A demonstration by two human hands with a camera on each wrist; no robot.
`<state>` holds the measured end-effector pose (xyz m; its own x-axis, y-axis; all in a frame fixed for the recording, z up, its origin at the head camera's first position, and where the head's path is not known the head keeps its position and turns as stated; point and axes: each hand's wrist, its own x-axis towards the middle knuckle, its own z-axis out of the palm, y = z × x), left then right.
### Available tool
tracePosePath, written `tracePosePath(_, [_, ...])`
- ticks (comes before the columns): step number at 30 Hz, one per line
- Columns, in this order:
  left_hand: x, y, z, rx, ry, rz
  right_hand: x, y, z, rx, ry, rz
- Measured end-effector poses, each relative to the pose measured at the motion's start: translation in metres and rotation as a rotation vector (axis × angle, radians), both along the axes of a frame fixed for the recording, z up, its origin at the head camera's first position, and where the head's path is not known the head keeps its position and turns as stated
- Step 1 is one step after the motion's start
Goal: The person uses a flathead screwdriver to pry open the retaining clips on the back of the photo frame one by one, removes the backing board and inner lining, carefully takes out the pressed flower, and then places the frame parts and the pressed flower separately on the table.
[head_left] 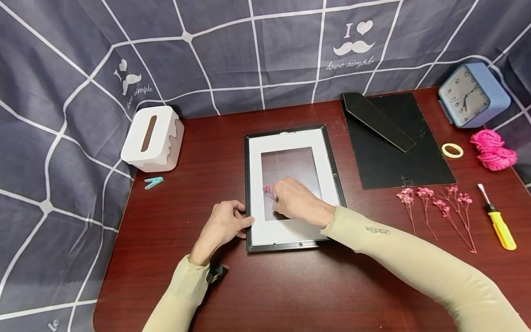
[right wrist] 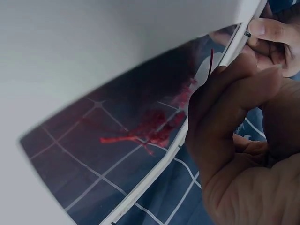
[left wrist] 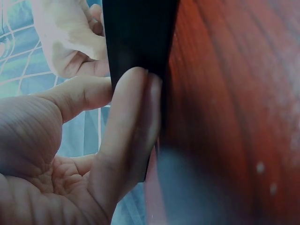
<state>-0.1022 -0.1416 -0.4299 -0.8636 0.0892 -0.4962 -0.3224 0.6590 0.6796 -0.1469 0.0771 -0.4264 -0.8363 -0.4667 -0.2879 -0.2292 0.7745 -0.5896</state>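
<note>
A black picture frame (head_left: pixel 286 248) lies on the table, with a white mat (head_left: pixel 257 237) around a glass pane (head_left: pixel 286 161). My left hand (head_left: pixel 224 223) holds the frame's left side near the lower corner. Its thumb lies over the border, and its fingers are against the outer edge in the left wrist view. Over the pane, my right hand (head_left: pixel 296 198) pinches a small pink dried flower sprig (head_left: pixel 267 189). The blossoms stick out to the left of the fingers, and most of the stem is hidden by the hand. Red blossoms (right wrist: pixel 159 129) show against the glass in the right wrist view.
Several pink dried flower sprigs (head_left: pixel 445 210) lie at right, beside a yellow screwdriver (head_left: pixel 502 228). Behind are a black backboard (head_left: pixel 386 159), tape ring (head_left: pixel 452 150), pink yarn (head_left: pixel 493 152) and blue clock (head_left: pixel 474 94). A tissue box (head_left: pixel 168 150) and teal clip (head_left: pixel 154 182) are left.
</note>
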Motion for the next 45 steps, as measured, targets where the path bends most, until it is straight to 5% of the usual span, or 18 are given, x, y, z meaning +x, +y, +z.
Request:
tracePosePath(6, [0.000, 0.001, 0.000, 0.000, -0.007, -0.006, 0.004, 0.005, 0.019, 0.025, -0.064, -0.065])
tracePosePath(15, [0.000, 0.002, 0.000, 0.013, -0.003, -0.007, 0.015, 0.032, 0.028, -0.116, 0.095, -0.200])
tracePosePath(26, [0.001, 0.000, -0.002, -0.027, -0.010, -0.010, 0.039, 0.081, 0.040, -0.167, 0.099, -0.338])
tracePosePath(36, [0.000, 0.000, -0.003, -0.033, -0.006, -0.012, 0.067, 0.138, 0.023, -0.147, 0.064, -0.515])
tracePosePath(45, [0.000, 0.002, -0.003, -0.039, -0.011, -0.011, 0.082, 0.191, -0.002, -0.020, 0.014, -0.552])
